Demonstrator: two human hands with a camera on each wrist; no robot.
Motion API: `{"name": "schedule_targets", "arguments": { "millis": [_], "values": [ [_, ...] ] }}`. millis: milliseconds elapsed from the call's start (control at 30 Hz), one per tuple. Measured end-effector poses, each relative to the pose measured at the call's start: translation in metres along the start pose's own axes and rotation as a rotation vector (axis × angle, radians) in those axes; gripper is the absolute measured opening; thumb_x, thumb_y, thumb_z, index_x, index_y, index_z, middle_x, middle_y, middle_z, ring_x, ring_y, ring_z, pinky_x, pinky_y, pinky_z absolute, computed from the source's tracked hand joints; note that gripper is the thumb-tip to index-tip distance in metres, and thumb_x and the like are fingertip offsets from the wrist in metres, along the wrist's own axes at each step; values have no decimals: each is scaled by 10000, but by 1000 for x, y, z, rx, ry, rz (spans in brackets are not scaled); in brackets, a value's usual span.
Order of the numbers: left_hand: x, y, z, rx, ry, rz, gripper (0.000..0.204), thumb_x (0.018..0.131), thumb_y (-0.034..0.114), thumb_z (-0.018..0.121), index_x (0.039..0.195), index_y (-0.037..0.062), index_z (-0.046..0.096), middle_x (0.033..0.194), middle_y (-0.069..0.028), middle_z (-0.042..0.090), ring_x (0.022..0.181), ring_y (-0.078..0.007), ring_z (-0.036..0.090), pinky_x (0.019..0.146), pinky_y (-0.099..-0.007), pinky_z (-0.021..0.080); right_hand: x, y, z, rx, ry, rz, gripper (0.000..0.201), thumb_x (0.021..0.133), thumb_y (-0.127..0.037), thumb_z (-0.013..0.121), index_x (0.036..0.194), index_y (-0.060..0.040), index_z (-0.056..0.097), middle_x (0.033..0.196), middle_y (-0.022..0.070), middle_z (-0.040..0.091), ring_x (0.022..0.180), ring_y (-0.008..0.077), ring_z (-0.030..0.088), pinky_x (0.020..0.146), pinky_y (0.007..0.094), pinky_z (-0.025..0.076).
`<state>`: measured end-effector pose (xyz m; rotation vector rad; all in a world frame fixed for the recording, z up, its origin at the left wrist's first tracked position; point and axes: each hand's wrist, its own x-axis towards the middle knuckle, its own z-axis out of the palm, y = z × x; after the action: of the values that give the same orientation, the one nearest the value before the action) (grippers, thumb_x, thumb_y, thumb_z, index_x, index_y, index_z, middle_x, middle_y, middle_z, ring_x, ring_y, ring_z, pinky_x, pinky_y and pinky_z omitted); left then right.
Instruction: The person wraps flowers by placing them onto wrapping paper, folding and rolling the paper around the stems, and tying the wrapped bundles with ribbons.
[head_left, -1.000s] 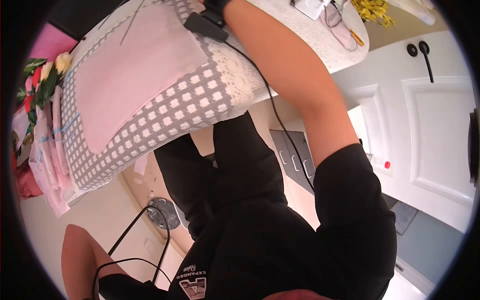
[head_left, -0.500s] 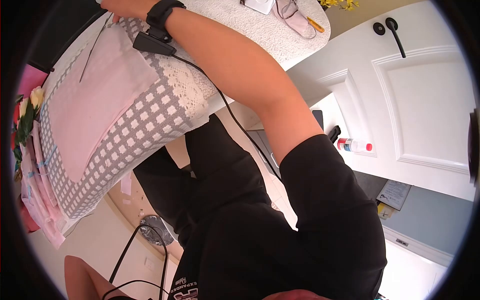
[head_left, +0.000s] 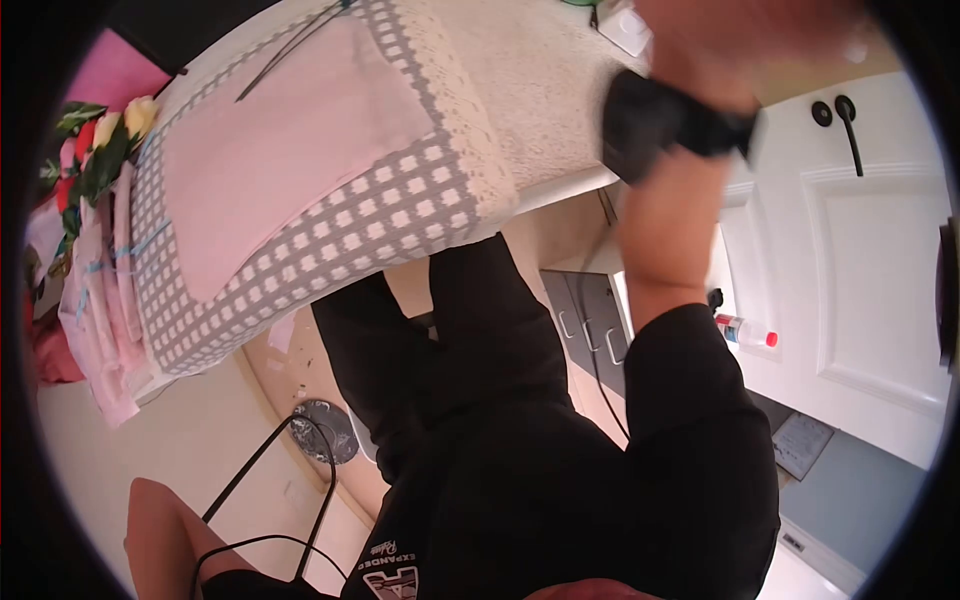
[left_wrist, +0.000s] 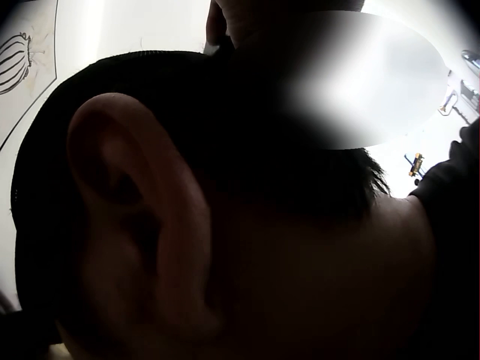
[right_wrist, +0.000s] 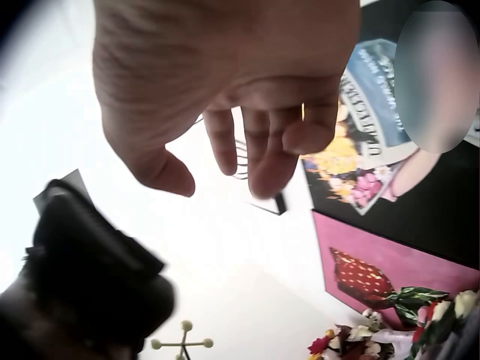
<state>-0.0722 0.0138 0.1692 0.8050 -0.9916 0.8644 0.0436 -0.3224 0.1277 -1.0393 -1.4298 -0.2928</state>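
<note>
My right hand (head_left: pixel 750 40) is blurred at the top right of the head view, raised over the table's right end. In the right wrist view the same hand hangs with loosely bent fingers (right_wrist: pixel 274 165) and nothing between them. My left hand (left_wrist: pixel 289 9) shows only as a strip at the top of the left wrist view, right at the dark top of the head, above an ear. Most of its fingers are hidden. A pink sheet (head_left: pixel 290 150) lies on a grey-and-white checked cloth (head_left: pixel 330 235), with thin dark wires (head_left: pixel 285 55) across its far edge.
Artificial flowers (head_left: pixel 105 135) and pink wrapped bundles (head_left: pixel 105 290) stand at the table's left. A white device (head_left: pixel 625 30) sits at the far right. A black cable (head_left: pixel 597 350) hangs by the right arm. A white door (head_left: pixel 870 270) stands to the right.
My right hand has moved from the far left of the table, by the wires, up and to the right. The wires remain on the pink sheet. The left arm stays bent upward.
</note>
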Motion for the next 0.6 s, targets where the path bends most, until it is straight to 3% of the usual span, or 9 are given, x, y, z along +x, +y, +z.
{"name": "schedule_targets", "arguments": {
  "millis": [300, 600],
  "values": [
    [3, 27, 3, 23, -17, 19, 276, 936, 310, 531, 997, 59, 630, 1035, -110, 667, 1045, -244, 565, 925, -391, 432, -11, -46, 47, -142, 74, 43, 406, 967, -293, 536, 1251, -5, 553, 1144, 139, 644, 830, 172, 621, 700, 290, 514],
    [0, 56, -11, 121, -76, 193, 267, 931, 298, 531, 991, 58, 629, 1030, -114, 667, 1036, -245, 565, 923, -391, 428, -3, -21, 65, -246, 54, -39, 487, 943, -344, 571, 1278, 7, 531, 1154, 170, 639, 840, 186, 640, 726, 303, 525]
  ]
}}
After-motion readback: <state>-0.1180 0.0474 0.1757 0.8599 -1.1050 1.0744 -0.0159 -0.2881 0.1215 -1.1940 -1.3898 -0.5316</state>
